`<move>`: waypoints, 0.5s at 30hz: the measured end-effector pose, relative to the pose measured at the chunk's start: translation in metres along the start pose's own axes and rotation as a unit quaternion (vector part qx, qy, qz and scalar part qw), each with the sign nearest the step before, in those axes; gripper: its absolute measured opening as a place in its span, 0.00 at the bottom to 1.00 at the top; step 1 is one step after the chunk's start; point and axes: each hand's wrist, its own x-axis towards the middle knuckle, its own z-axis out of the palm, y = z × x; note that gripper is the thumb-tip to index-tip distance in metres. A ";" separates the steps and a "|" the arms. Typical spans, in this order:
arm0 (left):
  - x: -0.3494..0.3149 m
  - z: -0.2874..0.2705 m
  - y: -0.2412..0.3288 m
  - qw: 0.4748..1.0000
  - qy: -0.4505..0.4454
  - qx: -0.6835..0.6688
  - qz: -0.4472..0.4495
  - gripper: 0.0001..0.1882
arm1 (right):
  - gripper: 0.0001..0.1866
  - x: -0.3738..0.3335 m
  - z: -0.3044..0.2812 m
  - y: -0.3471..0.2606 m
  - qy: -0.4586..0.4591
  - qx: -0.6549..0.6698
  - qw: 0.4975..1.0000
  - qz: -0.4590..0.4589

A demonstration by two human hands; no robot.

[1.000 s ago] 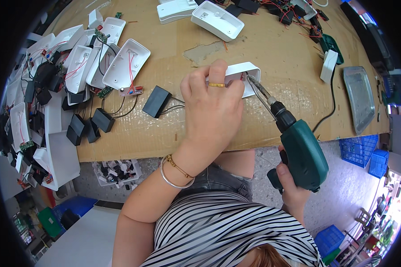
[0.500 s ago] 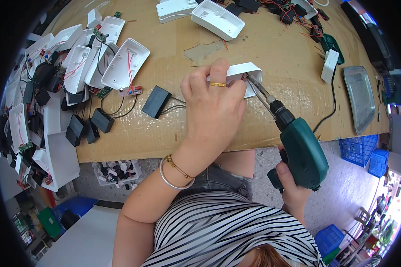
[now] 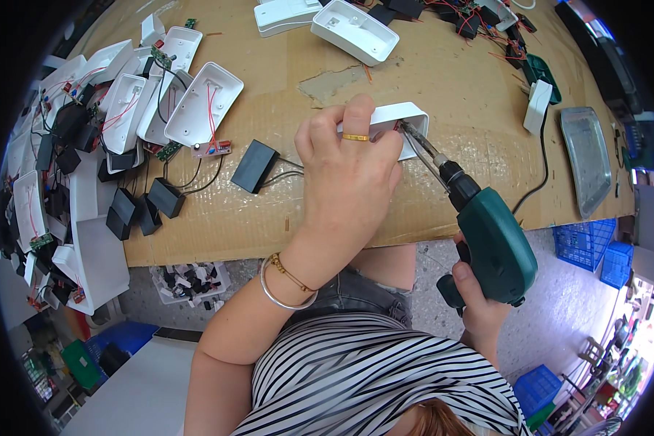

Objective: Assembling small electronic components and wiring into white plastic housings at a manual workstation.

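Note:
My left hand (image 3: pixel 352 163) is closed round a white plastic housing (image 3: pixel 401 111), tilted on its side above the cardboard-covered table. In my right hand (image 3: pixel 479 305) is a dark green, pistol-shaped soldering gun (image 3: pixel 498 243), its grip wrapped by my fingers. Its long metal tip and thin side tube reach into the housing's open side, where a bit of red shows. What the tip touches inside is too small to tell. Left of my left hand lies a black box (image 3: pixel 255 166), with dark wires running under the hand.
White housings with red wires and circuit boards (image 3: pixel 205 105) are heaped at the left. More white shells (image 3: pixel 356 33) lie at the far edge. A grey metal tray (image 3: pixel 587 161) and a white block on a black cable (image 3: pixel 537 107) sit at the right. Blue crates (image 3: pixel 585 243) stand on the floor.
The soldering gun's body has shifted very slightly, its tip still inside the housing. My left hand and the housing are almost unmoved.

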 end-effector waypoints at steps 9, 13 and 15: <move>0.000 0.000 -0.001 1.000 -0.004 -0.002 -0.002 0.12 | 0.17 0.000 0.000 -0.005 0.013 0.000 1.000 -0.007; 0.001 0.000 0.000 1.000 -0.004 0.002 -0.001 0.12 | 0.17 0.003 0.002 -0.007 0.024 0.009 0.999 -0.030; 0.001 0.000 0.000 1.000 -0.001 -0.001 0.000 0.12 | 0.22 0.000 -0.001 -0.007 0.013 -0.004 1.000 -0.012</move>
